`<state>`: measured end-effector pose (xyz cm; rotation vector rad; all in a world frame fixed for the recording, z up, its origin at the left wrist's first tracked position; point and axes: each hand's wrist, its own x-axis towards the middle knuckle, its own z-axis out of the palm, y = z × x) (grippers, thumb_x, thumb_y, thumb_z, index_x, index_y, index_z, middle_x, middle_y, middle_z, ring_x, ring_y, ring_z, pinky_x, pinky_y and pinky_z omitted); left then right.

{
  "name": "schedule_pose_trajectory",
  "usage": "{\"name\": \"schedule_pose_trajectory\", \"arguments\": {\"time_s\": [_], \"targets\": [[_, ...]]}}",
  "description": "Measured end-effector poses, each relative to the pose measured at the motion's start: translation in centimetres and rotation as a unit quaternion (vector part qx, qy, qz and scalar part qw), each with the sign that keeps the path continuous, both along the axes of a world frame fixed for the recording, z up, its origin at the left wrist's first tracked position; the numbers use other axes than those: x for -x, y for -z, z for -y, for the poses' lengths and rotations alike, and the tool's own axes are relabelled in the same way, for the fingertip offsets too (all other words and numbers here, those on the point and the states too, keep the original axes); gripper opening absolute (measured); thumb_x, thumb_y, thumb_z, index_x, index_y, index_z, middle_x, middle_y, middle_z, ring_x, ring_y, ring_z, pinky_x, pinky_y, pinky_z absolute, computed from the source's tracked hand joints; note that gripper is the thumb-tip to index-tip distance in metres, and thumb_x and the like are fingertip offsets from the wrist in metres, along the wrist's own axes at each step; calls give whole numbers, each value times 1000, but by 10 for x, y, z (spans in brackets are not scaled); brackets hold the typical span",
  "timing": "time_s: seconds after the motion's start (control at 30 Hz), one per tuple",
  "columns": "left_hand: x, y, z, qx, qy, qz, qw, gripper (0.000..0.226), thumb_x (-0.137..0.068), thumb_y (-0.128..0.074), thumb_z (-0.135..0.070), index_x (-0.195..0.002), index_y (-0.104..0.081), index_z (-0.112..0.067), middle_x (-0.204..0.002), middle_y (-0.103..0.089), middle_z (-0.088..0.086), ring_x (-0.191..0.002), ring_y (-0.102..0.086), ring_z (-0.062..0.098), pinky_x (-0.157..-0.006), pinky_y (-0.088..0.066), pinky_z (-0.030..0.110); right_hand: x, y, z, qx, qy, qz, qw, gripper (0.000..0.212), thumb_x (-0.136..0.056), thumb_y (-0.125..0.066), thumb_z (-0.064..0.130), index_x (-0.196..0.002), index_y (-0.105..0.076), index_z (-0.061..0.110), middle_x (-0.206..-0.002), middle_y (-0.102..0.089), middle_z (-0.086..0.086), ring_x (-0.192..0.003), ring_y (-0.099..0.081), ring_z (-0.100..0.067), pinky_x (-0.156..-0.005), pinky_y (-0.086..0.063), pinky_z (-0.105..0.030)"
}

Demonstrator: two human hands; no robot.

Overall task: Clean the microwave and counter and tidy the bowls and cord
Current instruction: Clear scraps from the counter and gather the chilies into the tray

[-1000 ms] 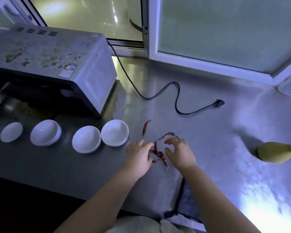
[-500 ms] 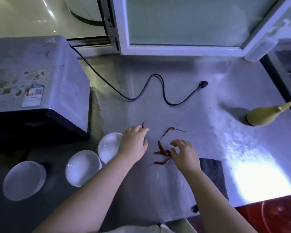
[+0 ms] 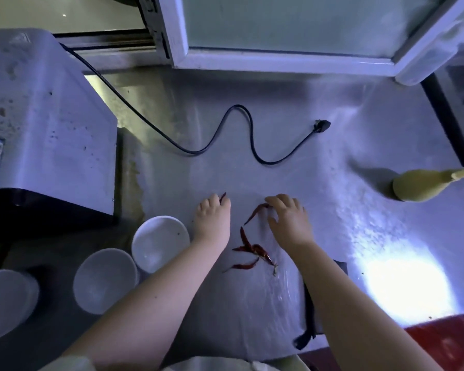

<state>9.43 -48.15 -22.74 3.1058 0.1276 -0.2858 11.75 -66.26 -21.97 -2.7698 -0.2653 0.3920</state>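
Counter (image 3: 332, 183) in head view: our left hand (image 3: 213, 218) pinches a dried chilli (image 3: 223, 196) near the rightmost white bowl (image 3: 160, 242), our right hand (image 3: 289, 220), fingers spread, touches a second chilli (image 3: 256, 212), loose chillies (image 3: 248, 249) lie between our wrists, cord (image 3: 237, 106) snakes behind them, microwave (image 3: 51, 116) far left.

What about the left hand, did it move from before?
Yes. The left hand has slid forward, away from the person, alongside the nearest bowl, until it touches the lone chili it sat short of.
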Motion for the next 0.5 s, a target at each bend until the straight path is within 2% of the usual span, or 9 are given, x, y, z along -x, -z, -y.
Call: {"name": "schedule_pose_trajectory", "arguments": {"time_s": [0.07,0.2,0.37,0.5], "targets": [[2,3,3,9,6,6,1000,39,-41,-76,4,-72,-65,-17,-70,-55,5,-59,-55,26,-52,-45,29,-4,5,-4,25,-5,2,1000,38,-92,-54,16,-130,-57,22,-127,-55,-3,-117,-45,-33,-97,-33,-44],[7,9,10,39,26,8,999,45,-43,-73,8,-79,-66,-18,-76,-56,4,-62,-54,27,-53,-45,30,-11,13,-11,40,-23,10,999,28,-92,-57,21,-118,-64,28,-116,-60,-1,-108,-49,-34,-92,-35,-45],[7,13,9,39,30,21,999,44,-49,-68,7,-84,-65,-19,-73,-56,4,-62,-55,27,-53,-45,32,-13,22,-12,1,-30,54,998,15,-75,-71,12,-88,-74,19,-90,-63,-7,-83,-56,-36,-77,-41,-45],[7,14,8,33,32,29,999,47,-55,-60,7,-96,-66,-15,-72,-58,6,-64,-56,29,-55,-48,35,-14,27,-11,-1,-54,50,997,12,-75,-69,8,-83,-71,16,-87,-61,-5,-81,-55,-35,-77,-41,-45]]}}
